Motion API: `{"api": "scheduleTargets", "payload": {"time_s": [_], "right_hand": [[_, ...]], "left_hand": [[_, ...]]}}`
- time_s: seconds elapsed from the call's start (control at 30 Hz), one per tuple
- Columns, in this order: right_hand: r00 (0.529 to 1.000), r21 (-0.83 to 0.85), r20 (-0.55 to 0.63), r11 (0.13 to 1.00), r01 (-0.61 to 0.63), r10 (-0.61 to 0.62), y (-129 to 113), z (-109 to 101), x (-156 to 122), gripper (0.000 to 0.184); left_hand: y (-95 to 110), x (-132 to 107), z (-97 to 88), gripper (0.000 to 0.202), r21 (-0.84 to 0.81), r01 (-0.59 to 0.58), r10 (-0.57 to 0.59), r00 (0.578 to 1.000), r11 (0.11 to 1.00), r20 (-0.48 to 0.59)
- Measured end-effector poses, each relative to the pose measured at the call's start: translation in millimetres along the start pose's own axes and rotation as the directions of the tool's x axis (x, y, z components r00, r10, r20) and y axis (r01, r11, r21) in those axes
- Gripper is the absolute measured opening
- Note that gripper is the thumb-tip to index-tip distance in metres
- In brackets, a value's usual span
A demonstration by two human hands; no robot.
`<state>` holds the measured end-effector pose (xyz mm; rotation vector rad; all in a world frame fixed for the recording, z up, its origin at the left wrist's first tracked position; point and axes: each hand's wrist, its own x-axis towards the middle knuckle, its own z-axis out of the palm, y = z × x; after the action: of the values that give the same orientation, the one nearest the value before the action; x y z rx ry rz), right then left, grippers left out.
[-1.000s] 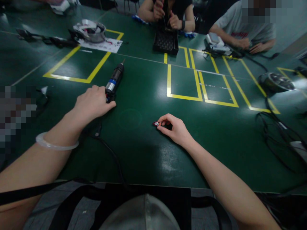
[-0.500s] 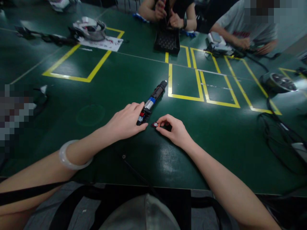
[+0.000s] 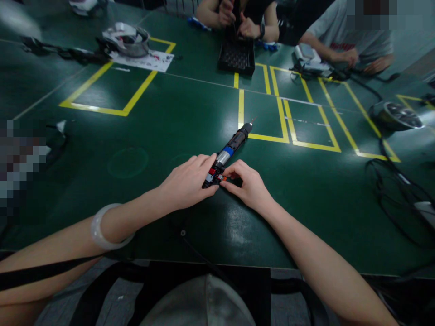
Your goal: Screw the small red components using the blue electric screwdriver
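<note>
My left hand (image 3: 190, 180) is closed around the rear end of an opened electric screwdriver (image 3: 230, 148), a slim black tool with a silver and blue motor showing. It lies slantwise over the green table, tip pointing away to the right. Between the thumb and fingertips of my right hand (image 3: 245, 182) is a small red and black part (image 3: 220, 178). That part is right at the side of the screwdriver's rear end; whether it is seated there I cannot tell. Fingers of my left hand hide some of the rear end.
Yellow tape rectangles mark the green table (image 3: 163, 136). At the far side, one person works over a black tray (image 3: 237, 59) and another sits by a white device (image 3: 307, 54). Black cables (image 3: 387, 199) lie to the right. A clear-cased device (image 3: 125, 40) stands back left.
My left hand has shifted right with the screwdriver, bringing its rear end against the small part. My right hand has barely moved and still pinches that part.
</note>
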<state>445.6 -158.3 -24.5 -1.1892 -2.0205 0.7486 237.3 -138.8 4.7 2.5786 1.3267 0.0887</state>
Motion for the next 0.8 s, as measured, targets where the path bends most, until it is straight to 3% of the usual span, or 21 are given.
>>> {"api": "scheduleTargets", "payload": {"time_s": [0.27, 0.57, 0.8], "right_hand": [[0.995, 0.037, 0.034, 0.995, -0.092, 0.091, 0.2, 6.8, 1.2, 0.017], [0.999, 0.081, 0.026, 0.995, -0.050, 0.048, -2.5, 4.2, -0.5, 0.012], [0.998, 0.061, 0.040, 0.997, -0.050, 0.048, -4.8, 3.0, -2.0, 0.021]], "left_hand": [[1.7, -0.1, -0.7, 0.069, -0.007, 0.005, -0.005, 1.000, 1.000, 0.002], [5.1, 2.2, -4.2, 0.073, 0.009, 0.032, -0.032, 0.999, 0.999, 0.030], [7.5, 9.6, -6.4, 0.068, 0.018, 0.086, -0.087, 0.996, 0.996, 0.031]]}}
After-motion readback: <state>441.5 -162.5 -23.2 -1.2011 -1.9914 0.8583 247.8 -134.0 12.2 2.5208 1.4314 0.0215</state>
